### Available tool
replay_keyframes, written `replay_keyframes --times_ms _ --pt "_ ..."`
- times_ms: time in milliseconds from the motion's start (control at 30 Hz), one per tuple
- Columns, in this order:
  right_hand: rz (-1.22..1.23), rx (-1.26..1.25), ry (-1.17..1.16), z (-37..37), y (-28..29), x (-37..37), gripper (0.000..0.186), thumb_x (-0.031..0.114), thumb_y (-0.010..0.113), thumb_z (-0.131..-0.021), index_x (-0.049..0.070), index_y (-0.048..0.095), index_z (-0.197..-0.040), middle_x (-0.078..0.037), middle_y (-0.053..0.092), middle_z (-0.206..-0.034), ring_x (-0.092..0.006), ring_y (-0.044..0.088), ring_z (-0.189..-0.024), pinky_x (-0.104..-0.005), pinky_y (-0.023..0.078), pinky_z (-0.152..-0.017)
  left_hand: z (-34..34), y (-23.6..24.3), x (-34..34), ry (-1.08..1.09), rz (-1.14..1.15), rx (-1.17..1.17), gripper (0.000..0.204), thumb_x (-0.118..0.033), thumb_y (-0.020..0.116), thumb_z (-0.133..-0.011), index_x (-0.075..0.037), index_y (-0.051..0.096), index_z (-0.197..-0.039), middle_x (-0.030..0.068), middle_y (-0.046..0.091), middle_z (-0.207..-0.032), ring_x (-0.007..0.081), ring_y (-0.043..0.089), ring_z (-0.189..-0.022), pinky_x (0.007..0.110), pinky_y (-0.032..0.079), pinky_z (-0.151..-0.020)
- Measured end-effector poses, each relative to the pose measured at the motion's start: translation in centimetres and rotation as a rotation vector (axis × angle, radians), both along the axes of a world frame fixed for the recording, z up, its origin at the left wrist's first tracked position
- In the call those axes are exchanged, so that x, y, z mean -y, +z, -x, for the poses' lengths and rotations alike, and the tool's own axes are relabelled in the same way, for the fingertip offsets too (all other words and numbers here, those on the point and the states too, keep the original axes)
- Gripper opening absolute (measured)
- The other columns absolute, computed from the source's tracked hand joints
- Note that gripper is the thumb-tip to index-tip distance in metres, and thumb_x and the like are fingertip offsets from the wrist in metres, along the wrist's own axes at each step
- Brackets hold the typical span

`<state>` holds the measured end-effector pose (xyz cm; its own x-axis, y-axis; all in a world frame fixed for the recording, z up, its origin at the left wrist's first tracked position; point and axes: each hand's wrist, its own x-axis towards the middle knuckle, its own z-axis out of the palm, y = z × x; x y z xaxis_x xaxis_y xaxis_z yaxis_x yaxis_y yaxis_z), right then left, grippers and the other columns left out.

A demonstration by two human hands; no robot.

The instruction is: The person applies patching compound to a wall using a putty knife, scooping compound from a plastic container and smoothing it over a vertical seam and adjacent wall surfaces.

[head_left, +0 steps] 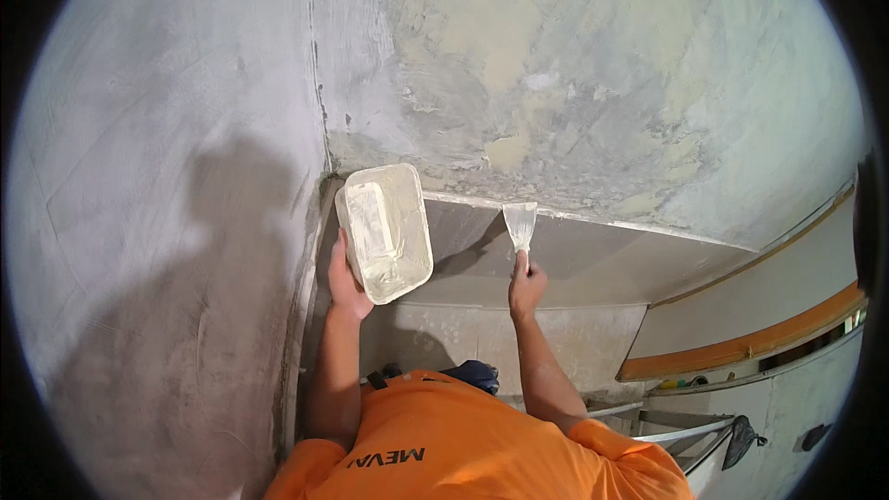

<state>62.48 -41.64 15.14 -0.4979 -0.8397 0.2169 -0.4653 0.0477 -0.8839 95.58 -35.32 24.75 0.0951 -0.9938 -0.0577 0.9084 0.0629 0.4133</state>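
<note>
My left hand (346, 282) grips a white rectangular plastic tub (410, 264) by its side and lower edge. The tub is tilted so that its inside shows, smeared with pale filler. My right hand (527, 289) is closed round the handle of a putty knife (520, 225). The knife's blade is coated with pale filler and points up at the pale edge strip (602, 219), where the plastered wall meets the grey panel. Whether the blade touches the strip I cannot tell. The plastered wall (556, 65) above carries yellowish and grey patches.
A rough grey wall (139, 176) stands close on the left, with a cracked corner line beside the tub. At lower right are a wooden board (741, 352), a metal frame (681, 432) and a dark cloth-like thing (741, 442) hanging from it.
</note>
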Motion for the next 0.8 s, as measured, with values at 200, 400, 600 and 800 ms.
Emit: replay_keyframes --times_ms 200,400,600,800 --pt "0.131 -0.077 0.152 -6.8 12.3 -0.7 0.052 0.040 0.068 -0.096 -0.005 0.056 -0.074 -0.008 0.044 -0.059 -0.0159 0.040 -0.058 -0.0351 0.035 -0.055 0.4 -0.1 0.4 0.019 0.018 0.035 0.059 -0.049 0.039 -0.107 -0.009 0.043 -0.151 0.0102 0.052 -0.148 0.0295 0.053 -0.132 0.047 0.043 -0.110" --pt "0.016 -0.219 0.116 -7.8 12.3 2.4 0.052 0.045 0.068 -0.092 -0.006 0.064 -0.080 -0.028 0.061 -0.070 -0.0419 0.054 -0.061 -0.0455 0.044 -0.062 0.8 0.0 0.4 -0.074 -0.004 0.023 0.061 -0.050 0.041 -0.106 -0.008 0.043 -0.151 0.0113 0.052 -0.147 0.0302 0.054 -0.131 0.047 0.044 -0.110" --pt "-0.074 -0.212 -0.060 -1.5 3.2 -1.0 0.056 0.043 0.068 -0.096 -0.004 0.056 -0.067 -0.009 0.048 -0.056 -0.0170 0.045 -0.055 -0.0399 0.038 -0.054 -0.1 -1.3 0.3 -0.048 -0.054 0.062 0.063 -0.051 0.042 -0.105 -0.008 0.042 -0.151 0.0119 0.052 -0.147 0.0313 0.053 -0.132 0.048 0.043 -0.110" --pt "0.211 0.350 0.197 -5.5 16.5 1.7 0.055 0.044 0.064 -0.099 0.000 0.055 -0.069 -0.002 0.047 -0.061 -0.0125 0.042 -0.059 -0.0340 0.037 -0.055 -0.7 0.1 -0.1 0.019 -0.014 0.040 0.060 -0.049 0.042 -0.106 -0.008 0.042 -0.151 0.0110 0.052 -0.147 0.0301 0.054 -0.131 0.047 0.044 -0.109"
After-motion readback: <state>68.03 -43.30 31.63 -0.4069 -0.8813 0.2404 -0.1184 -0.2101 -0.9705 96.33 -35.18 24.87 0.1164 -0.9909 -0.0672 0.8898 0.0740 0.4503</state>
